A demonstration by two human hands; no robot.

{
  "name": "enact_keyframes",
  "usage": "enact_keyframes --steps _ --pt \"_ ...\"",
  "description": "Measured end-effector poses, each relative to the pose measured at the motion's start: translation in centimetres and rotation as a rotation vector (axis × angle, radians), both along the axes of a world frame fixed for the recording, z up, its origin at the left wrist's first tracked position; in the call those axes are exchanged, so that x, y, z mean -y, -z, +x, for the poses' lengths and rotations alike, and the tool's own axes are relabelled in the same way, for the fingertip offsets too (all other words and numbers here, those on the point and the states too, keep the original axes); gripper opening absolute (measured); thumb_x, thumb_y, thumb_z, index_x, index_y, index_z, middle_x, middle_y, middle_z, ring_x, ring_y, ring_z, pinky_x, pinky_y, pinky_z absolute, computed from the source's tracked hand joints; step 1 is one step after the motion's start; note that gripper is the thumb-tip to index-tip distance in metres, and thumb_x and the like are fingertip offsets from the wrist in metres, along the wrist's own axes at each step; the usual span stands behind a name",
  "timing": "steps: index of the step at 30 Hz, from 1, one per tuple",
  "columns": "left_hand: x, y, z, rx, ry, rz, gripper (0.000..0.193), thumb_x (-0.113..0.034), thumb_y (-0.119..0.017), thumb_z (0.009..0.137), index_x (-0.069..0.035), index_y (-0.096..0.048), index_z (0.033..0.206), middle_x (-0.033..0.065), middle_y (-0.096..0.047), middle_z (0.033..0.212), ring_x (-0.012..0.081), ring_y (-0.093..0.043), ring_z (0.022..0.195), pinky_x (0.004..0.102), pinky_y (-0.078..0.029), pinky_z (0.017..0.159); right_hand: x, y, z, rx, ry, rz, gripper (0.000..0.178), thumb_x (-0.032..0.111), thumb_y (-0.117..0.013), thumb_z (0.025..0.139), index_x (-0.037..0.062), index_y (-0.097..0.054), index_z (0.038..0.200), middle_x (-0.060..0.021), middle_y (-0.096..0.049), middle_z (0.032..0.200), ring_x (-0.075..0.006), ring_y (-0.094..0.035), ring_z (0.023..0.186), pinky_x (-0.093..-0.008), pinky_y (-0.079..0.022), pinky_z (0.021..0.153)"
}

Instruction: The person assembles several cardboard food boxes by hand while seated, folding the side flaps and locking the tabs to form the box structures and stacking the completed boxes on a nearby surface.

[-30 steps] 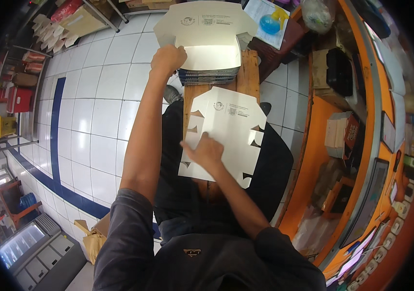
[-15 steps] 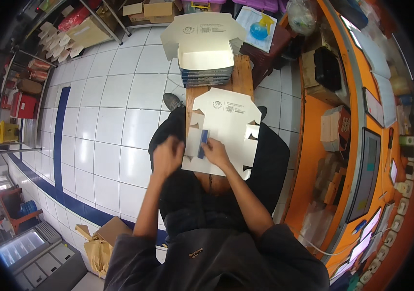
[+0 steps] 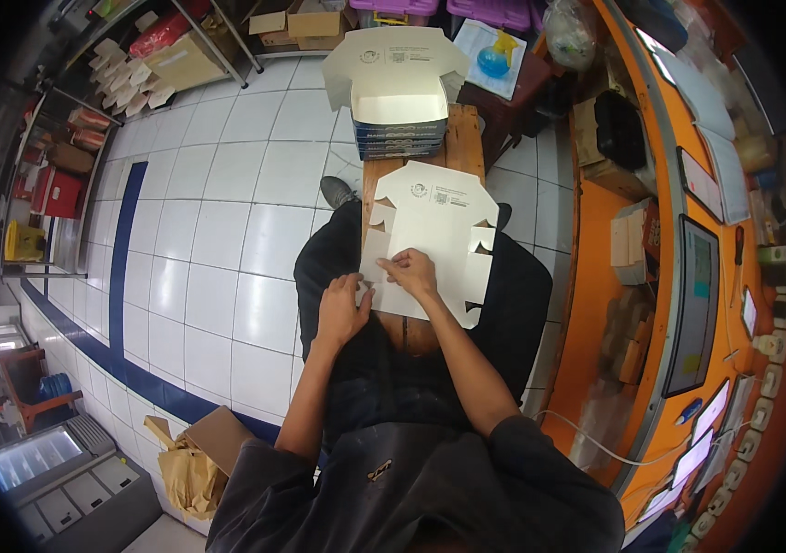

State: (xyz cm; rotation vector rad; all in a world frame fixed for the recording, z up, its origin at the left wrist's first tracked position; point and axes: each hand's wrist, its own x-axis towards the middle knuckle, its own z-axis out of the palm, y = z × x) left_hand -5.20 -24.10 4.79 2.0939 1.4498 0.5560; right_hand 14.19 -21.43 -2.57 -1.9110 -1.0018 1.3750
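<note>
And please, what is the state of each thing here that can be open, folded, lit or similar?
Carton sheet: mostly flat, not folded into a box
Top box: open, lid raised
Boxes beneath: stacked
Left hand: fingers bent, at the sheet's lower left edge
Right hand: fingers bent, on the sheet's left part
Cardboard box: open
Brown paper: crumpled
Large screen: lit
Notebook: open

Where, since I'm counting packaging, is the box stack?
The box stack stands upper middle in the head view, on the wooden bench beyond the white cardboard blank.
</note>
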Motion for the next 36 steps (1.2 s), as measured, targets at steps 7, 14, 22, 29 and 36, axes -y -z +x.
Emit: enact_keyframes --steps 7,14,22,29,36 --pt "0.5 -0.2 -1.2 -0.113 -0.055 0.031 0.022 -0.016 -0.069 0.091 -0.003 -0.065 0.108 0.0163 -0.069 0.096 0.0377 -0.064 0.093 0.0498 -0.050 0.080 -0.6 -3.9 -3.3 0.530 -0.137 0.037 0.080 0.079 -0.077 0.069 0.0033 -0.069 0.095 -0.0160 -0.075 0.086 -0.0349 -0.074 0.087 -0.0447 -0.058 0.077" --pt "0.9 0.0 -1.9 -0.017 -0.103 -0.007 0.019 -0.011 -0.069 0.089 -0.001 -0.067 0.105 0.0182 -0.070 0.100 0.0406 -0.065 0.096 0.0501 -0.051 0.085 -0.4 -2.6 -2.5 0.529 -0.139 0.099 0.077 0.077 -0.078 0.070 0.0054 -0.069 0.097 -0.0132 -0.075 0.087 -0.0328 -0.075 0.086 -0.0425 -0.058 0.078" --pt "1.3 0.4 -2.4 -0.081 -0.064 0.016 0.026 -0.012 -0.070 0.088 -0.001 -0.066 0.112 0.0184 -0.068 0.101 0.0398 -0.064 0.097 0.0502 -0.050 0.085 0.4 1.0 -1.5 0.281 -0.050 0.168 0.042 0.044 -0.068 0.093 0.0030 -0.071 0.101 -0.0154 -0.074 0.084 -0.0324 -0.073 0.082 -0.0435 -0.054 0.073" --pt "2.4 -1.7 -0.5 -0.249 -0.028 0.219 0.023 -0.019 -0.075 0.084 -0.004 -0.066 0.099 0.0160 -0.064 0.100 0.0374 -0.062 0.095 0.0490 -0.048 0.081 1.8 3.4 0.5 0.027 0.142 0.233 0.032 0.032 -0.066 0.099 0.0008 -0.070 0.096 -0.0163 -0.072 0.083 -0.0253 -0.069 0.078 -0.0408 -0.051 0.070" --pt "4.0 0.2 0.4 -0.100 0.212 0.142 0.009 -0.012 -0.067 0.090 -0.006 -0.063 0.086 0.0129 -0.062 0.074 0.0360 -0.065 0.068 0.0469 -0.052 0.067 2.9 0.2 0.9 -0.300 0.129 0.180 0.032 0.025 -0.063 0.103 -0.0006 -0.063 0.084 -0.0023 -0.056 0.065 -0.0101 -0.049 0.059 -0.0328 -0.041 0.054"
